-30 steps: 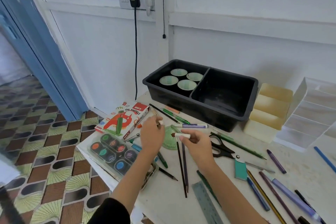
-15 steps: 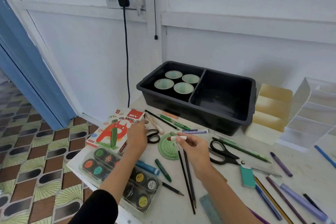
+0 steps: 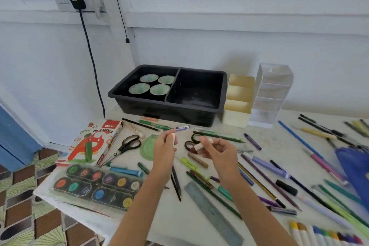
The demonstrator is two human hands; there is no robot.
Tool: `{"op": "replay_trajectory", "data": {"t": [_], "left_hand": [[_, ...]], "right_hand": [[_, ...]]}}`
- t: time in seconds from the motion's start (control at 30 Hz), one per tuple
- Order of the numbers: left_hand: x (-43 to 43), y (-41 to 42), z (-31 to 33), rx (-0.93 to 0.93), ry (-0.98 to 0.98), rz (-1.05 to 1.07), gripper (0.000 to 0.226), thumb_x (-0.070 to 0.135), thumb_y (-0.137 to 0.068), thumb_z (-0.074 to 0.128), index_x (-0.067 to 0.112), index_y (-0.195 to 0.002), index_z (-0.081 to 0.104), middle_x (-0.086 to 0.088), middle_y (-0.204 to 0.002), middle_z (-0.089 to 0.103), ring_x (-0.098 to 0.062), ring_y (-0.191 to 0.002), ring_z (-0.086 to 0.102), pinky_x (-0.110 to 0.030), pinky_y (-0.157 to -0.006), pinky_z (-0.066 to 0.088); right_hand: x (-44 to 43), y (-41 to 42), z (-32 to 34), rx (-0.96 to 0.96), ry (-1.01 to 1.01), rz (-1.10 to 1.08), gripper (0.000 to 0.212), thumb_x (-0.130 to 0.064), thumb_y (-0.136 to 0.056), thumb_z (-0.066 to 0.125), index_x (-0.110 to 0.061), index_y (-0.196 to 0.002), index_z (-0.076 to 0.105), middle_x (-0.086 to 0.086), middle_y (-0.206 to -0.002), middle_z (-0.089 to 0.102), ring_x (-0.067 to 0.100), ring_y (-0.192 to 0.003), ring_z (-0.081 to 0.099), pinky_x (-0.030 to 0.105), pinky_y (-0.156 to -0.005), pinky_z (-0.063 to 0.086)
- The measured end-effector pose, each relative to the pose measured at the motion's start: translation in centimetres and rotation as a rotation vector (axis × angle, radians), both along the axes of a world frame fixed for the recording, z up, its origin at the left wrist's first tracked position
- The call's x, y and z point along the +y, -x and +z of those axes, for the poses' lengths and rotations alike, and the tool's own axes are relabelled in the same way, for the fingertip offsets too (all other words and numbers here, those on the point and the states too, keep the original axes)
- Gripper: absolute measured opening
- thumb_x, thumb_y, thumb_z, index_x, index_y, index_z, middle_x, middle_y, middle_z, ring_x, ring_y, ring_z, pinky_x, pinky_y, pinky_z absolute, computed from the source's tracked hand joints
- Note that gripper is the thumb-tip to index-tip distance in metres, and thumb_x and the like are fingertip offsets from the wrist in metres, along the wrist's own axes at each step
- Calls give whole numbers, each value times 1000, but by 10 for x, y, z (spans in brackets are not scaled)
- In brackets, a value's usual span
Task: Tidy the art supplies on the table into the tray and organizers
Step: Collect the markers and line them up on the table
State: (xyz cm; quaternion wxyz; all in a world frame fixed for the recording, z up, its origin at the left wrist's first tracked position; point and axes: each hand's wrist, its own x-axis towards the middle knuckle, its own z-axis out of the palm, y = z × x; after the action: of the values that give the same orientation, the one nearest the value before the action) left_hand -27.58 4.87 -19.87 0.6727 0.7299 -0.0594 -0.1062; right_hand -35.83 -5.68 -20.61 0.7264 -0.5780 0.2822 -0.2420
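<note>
Left hand (image 3: 164, 151) pinches a pale stick (image 3: 173, 138), right hand (image 3: 218, 152) perhaps a crayon (image 3: 197, 147).

Tray (image 3: 169, 113) stood behind the scissors (image 3: 127, 145); organizers (image 3: 238, 104) to its right; paint set (image 3: 95, 185) before the pastel box (image 3: 89, 144).

Bright, even daylight — soft shadow behind the cream plastic organizer (image 3: 238, 102); edges bow outward, detail slightly smeared throughout.

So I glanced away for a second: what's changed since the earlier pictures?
The left hand left the pastel box and came right toward the right hand; it now pinches a pale stick. The right hand holds its brown crayon as before. The tray and cups are unchanged.
</note>
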Motion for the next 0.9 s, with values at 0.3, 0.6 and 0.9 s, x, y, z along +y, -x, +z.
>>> {"op": "replay_trajectory", "data": {"t": [0.3,0.6,0.9], "left_hand": [[-40,134,0,19,81,-213,10,15,-89,62,19,-97,68,2,-78,69,-9,-73,62,-9,-59,47],[-42,216,-26,-103,117,-275,9,6,-82,69,11,-89,70,0,-84,73,-10,-82,68,-18,-74,53],[-34,251,-47,-130,122,-262,10,3,-84,66,12,-81,65,4,-88,72,-7,-88,67,-17,-77,51]], "right_hand": [[-52,130,-1,55,105,-175,22,-27,-84,67,-5,-83,68,6,-70,73,20,-66,70,23,-65,57],[-50,215,-32,111,476,-179,12,-9,-81,72,-14,-71,67,0,-64,70,14,-62,66,27,-63,55],[-37,243,-65,215,1077,-83,12,-12,-75,77,-11,-81,67,-3,-74,66,9,-67,57,15,-67,44]]}}
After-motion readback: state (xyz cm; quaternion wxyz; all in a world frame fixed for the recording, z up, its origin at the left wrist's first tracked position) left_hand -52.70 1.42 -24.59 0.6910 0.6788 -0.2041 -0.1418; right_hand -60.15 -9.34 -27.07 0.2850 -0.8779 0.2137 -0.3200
